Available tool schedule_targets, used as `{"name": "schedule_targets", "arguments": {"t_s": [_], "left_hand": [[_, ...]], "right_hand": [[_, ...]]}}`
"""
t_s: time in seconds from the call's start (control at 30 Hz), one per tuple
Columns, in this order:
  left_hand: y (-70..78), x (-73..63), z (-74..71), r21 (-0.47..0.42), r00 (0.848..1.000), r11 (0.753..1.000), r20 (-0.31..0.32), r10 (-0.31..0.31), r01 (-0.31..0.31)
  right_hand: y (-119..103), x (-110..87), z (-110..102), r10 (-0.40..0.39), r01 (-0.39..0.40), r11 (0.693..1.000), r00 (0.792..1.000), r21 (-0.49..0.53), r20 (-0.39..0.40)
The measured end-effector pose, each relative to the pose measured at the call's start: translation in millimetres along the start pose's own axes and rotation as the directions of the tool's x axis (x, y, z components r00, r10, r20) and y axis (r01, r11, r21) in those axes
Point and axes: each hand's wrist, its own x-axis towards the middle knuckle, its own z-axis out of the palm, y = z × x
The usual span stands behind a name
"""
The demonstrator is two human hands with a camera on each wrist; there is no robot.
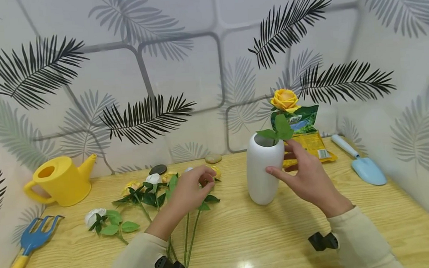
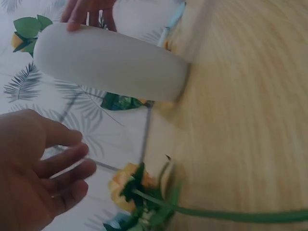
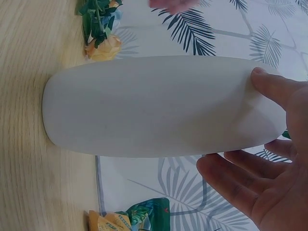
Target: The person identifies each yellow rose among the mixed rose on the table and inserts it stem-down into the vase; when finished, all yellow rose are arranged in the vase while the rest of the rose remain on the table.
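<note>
A white vase (image 1: 264, 170) stands upright on the table with one yellow rose (image 1: 285, 101) in it, its leaves showing above the rim. My right hand (image 1: 309, 177) grips the vase near its top, thumb on the near side and fingers round the far side; the right wrist view shows this hand (image 3: 269, 159) against the vase (image 3: 159, 108). Over several loose artificial roses hovers my left hand (image 1: 192, 189), its fingers loosely bent and holding nothing. In the left wrist view that hand (image 2: 43, 168) is apart from a yellow rose (image 2: 126, 185) lying beyond it.
At the left are a yellow watering can (image 1: 62, 182) and a blue hand fork (image 1: 38, 235). A white rose (image 1: 95, 218) lies near them. Dark and pale stones (image 1: 213, 158) sit by the wall. Behind the vase are green and yellow packets (image 1: 312, 143); a light-blue trowel (image 1: 368, 171) lies right.
</note>
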Motion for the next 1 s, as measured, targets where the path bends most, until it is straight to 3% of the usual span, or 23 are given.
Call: {"name": "schedule_targets", "arguments": {"t_s": [0.17,0.37,0.5,0.73,1.0], "left_hand": [[-15.5,-16.6,8.2,0.089,0.997,0.994,0.040,-0.072,0.068],[-21.9,-30.7,15.1,0.151,0.989,0.981,0.068,-0.131,0.120],[-25.8,-37.0,19.0,0.187,0.990,0.977,0.072,-0.121,0.106],[-28.9,-42.0,26.3,0.234,0.998,0.971,0.040,-0.053,0.042],[-26.5,-43.9,31.7,0.200,0.999,0.979,-0.009,-0.049,0.050]], "right_hand": [[-0.4,-1.5,-1.8,0.005,-0.005,1.000,1.000,-0.004,0.002],[0.5,-1.0,-1.6,-0.010,0.010,1.000,1.000,-0.012,-0.010],[1.8,-0.8,-0.1,-0.018,0.018,1.000,1.000,-0.013,-0.015],[1.5,-0.5,0.4,-0.009,0.009,1.000,1.000,-0.010,-0.008],[-0.1,-0.4,-0.4,0.009,-0.009,1.000,1.000,-0.011,0.000]]}}
